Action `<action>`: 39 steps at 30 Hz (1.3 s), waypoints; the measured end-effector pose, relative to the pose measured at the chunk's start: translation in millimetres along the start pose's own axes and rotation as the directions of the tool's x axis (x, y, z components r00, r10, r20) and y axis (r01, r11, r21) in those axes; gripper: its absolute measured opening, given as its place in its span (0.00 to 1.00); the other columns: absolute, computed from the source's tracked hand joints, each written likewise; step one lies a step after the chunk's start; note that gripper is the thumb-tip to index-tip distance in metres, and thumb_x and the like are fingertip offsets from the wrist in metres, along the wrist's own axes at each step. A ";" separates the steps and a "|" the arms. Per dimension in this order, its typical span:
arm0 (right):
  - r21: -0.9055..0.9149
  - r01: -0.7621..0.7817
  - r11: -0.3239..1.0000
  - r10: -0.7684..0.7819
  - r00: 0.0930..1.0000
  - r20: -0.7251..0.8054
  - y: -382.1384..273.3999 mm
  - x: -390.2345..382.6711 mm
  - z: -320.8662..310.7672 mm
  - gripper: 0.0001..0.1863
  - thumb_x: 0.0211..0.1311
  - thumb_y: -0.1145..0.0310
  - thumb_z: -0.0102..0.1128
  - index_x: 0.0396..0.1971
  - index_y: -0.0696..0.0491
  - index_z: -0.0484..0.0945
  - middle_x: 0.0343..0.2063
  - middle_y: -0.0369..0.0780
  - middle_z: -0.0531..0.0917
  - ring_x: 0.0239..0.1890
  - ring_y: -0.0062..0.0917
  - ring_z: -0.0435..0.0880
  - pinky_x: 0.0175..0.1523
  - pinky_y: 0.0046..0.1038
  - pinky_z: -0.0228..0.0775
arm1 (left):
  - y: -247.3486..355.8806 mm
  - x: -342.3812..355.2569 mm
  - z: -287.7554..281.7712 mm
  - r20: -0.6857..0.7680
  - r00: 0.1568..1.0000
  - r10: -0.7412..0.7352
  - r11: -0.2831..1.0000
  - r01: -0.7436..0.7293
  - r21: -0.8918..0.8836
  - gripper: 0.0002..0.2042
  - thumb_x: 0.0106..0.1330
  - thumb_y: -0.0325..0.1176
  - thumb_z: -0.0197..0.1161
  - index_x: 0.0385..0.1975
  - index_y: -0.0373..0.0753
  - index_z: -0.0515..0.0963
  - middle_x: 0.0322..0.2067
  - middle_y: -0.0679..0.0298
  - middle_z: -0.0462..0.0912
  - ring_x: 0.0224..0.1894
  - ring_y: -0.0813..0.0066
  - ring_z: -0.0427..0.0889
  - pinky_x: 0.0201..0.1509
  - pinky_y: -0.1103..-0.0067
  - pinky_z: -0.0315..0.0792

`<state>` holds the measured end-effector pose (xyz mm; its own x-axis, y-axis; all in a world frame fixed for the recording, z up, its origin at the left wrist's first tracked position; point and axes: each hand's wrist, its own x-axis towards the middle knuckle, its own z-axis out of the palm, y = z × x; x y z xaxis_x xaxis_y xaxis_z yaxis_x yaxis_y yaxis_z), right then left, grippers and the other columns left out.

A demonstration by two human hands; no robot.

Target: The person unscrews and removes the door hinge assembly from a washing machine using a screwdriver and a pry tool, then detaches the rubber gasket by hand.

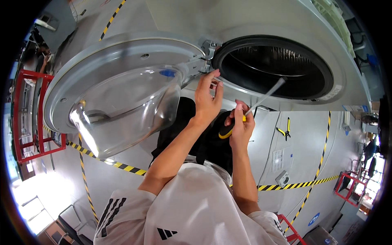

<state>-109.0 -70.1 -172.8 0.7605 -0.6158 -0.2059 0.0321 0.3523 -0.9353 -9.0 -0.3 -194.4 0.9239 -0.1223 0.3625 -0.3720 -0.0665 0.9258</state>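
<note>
A front-load washing machine stands before me with its round door [94, 53] swung wide to the left, its clear glass bowl [134, 110] bulging toward me. At the metal hinge [209, 51], just below it, my left hand [209, 98] is raised with fingers curled and fingertips near the rim of the drum opening. Whatever its fingertips may pinch is too small to make out. My right hand [243, 126] is closed round a screwdriver [263, 98] with a yellow and black handle. The shaft points up and right, its tip in front of the dark drum opening [269, 67].
On the grey floor to the right lie yellow-handled pliers [287, 130], a paper sheet [277, 160] and a small grey device [282, 178]. Black-and-yellow tape [122, 165] marks the floor. A red frame [38, 114] stands at the left; another person [43, 55] is beyond it.
</note>
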 end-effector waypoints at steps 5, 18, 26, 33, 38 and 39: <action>-0.068 -0.158 0.985 0.166 0.977 0.133 -2.5 5.9 -4.1 0.15 0.68 0.64 0.51 0.49 0.55 0.66 0.19 0.34 0.69 0.18 0.18 0.70 0.24 0.20 0.65 | 16.1 7.0 -4.6 0.011 0.983 0.186 0.965 -0.185 0.187 0.21 0.61 0.23 0.56 0.55 0.32 0.66 0.58 0.50 0.63 0.56 0.55 0.69 0.57 0.70 0.67; -0.439 0.394 0.808 -0.409 0.910 0.063 -1.5 27.7 -2.3 0.05 0.53 0.75 0.65 0.29 0.61 0.81 0.18 0.36 0.75 0.20 0.14 0.70 0.26 0.16 0.59 | 28.6 8.9 3.5 0.029 0.982 0.186 0.978 -0.188 0.090 0.26 0.57 0.20 0.57 0.57 0.28 0.63 0.62 0.46 0.59 0.64 0.48 0.61 0.64 0.66 0.59; -0.567 0.644 0.514 -0.661 0.719 0.216 -38.7 82.0 58.6 0.11 0.47 0.72 0.71 0.31 0.60 0.82 0.24 0.39 0.81 0.22 0.18 0.77 0.28 0.18 0.67 | 14.8 10.2 3.3 -0.007 0.979 0.205 0.976 -0.204 0.075 0.25 0.56 0.17 0.54 0.57 0.30 0.63 0.61 0.46 0.58 0.61 0.45 0.64 0.61 0.65 0.63; -0.549 0.672 0.498 -0.696 0.687 0.209 -22.6 97.0 77.2 0.12 0.44 0.71 0.73 0.28 0.61 0.81 0.22 0.40 0.81 0.20 0.19 0.76 0.25 0.18 0.66 | 11.8 9.2 -2.5 -0.075 0.988 0.136 0.991 -0.135 0.014 0.22 0.57 0.16 0.50 0.54 0.30 0.66 0.56 0.48 0.68 0.59 0.52 0.68 0.63 0.70 0.61; -0.617 0.671 0.412 -0.724 0.652 0.225 -26.7 94.8 82.3 0.12 0.44 0.71 0.72 0.27 0.62 0.80 0.21 0.41 0.81 0.18 0.18 0.75 0.25 0.17 0.66 | 11.2 8.2 -0.4 -0.104 0.990 0.098 0.993 -0.104 -0.055 0.21 0.59 0.16 0.48 0.54 0.30 0.66 0.53 0.50 0.72 0.57 0.56 0.71 0.60 0.72 0.64; -0.621 0.665 0.414 -0.711 0.663 0.236 -27.6 94.4 82.8 0.12 0.44 0.71 0.71 0.27 0.62 0.80 0.21 0.41 0.81 0.18 0.19 0.75 0.24 0.18 0.67 | 10.8 7.9 -0.7 -0.110 0.991 0.072 0.994 -0.081 -0.076 0.20 0.59 0.16 0.48 0.54 0.30 0.67 0.53 0.50 0.73 0.57 0.57 0.72 0.60 0.73 0.65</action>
<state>15.6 -79.6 -142.6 0.6340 -0.4925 0.5962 0.1166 -0.7012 -0.7033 -5.7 -1.3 -181.5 0.8988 -0.0174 0.4381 -0.4378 0.0190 0.8989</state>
